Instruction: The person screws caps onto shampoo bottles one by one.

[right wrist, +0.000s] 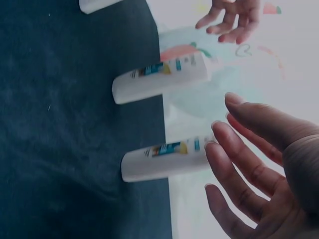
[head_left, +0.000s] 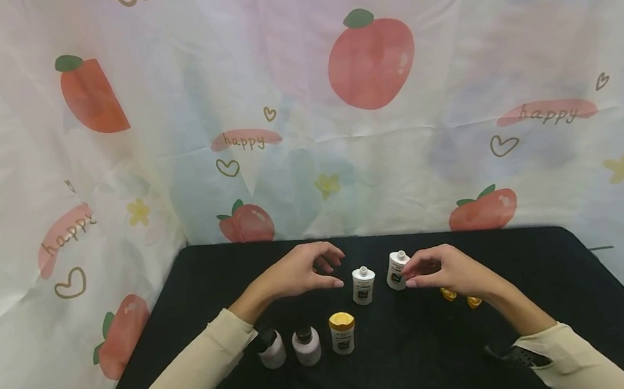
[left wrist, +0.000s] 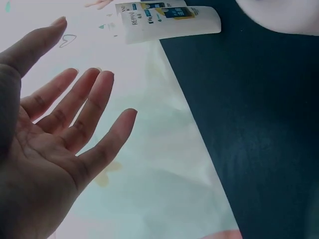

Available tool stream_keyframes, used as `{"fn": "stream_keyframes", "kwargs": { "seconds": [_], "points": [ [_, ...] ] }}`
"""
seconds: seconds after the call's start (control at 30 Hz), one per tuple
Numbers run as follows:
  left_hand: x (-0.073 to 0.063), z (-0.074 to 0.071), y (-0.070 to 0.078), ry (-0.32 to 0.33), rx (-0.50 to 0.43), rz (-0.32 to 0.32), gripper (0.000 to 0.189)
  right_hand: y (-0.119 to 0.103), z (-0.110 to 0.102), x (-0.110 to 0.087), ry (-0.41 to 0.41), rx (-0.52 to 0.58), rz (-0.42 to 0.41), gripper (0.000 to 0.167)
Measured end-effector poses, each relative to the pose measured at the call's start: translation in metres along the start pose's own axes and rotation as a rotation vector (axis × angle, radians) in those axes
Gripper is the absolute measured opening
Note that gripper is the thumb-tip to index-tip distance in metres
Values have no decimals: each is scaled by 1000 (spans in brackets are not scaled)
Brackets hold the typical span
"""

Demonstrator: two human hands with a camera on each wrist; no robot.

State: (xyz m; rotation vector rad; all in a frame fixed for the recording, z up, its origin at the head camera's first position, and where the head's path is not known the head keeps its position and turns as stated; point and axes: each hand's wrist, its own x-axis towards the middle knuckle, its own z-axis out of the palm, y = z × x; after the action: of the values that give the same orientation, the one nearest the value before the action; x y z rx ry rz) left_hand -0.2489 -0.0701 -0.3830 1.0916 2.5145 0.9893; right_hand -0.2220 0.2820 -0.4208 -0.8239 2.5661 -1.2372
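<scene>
My left hand point(head_left: 300, 270) hovers with relaxed, parted fingers and holds nothing; the left wrist view shows its bare palm. Just right of it stands an upright white bottle point(head_left: 363, 289) with an uncapped neck and a printed label. A second uncapped white bottle point(head_left: 396, 273) stands further right. Close beside that one is my right hand point(head_left: 440, 270), its loosely bent fingers overlapping the bottle's edge in the head view. In the right wrist view, the right fingertips point(right wrist: 213, 145) appear right at this bottle's top point(right wrist: 164, 160), spread and not wrapped round it.
Nearer me, a white bottle with a gold cap point(head_left: 342, 334) stands beside two pale pink bottles, one in the middle point(head_left: 307, 347) and one at left point(head_left: 272, 351), both dark-topped. Two loose gold caps point(head_left: 474, 301) lie under my right hand. A printed curtain point(head_left: 310, 175) backs the black table point(head_left: 421, 360).
</scene>
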Motion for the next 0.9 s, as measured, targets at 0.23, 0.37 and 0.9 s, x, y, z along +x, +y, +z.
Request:
{"fn": "stream_keyframes", "kwargs": {
  "seconds": [0.23,0.37,0.9],
  "points": [
    [11,-1,4,-3,51,-19,48,11,-6,-6,43,-29,9,23],
    [19,0,3,-22,57,-34,48,16,-10,-9,53,-77,30,22],
    [45,8,-8,-133,71,-72,48,33,-13,-18,86,-355,129,48]
  ]
}}
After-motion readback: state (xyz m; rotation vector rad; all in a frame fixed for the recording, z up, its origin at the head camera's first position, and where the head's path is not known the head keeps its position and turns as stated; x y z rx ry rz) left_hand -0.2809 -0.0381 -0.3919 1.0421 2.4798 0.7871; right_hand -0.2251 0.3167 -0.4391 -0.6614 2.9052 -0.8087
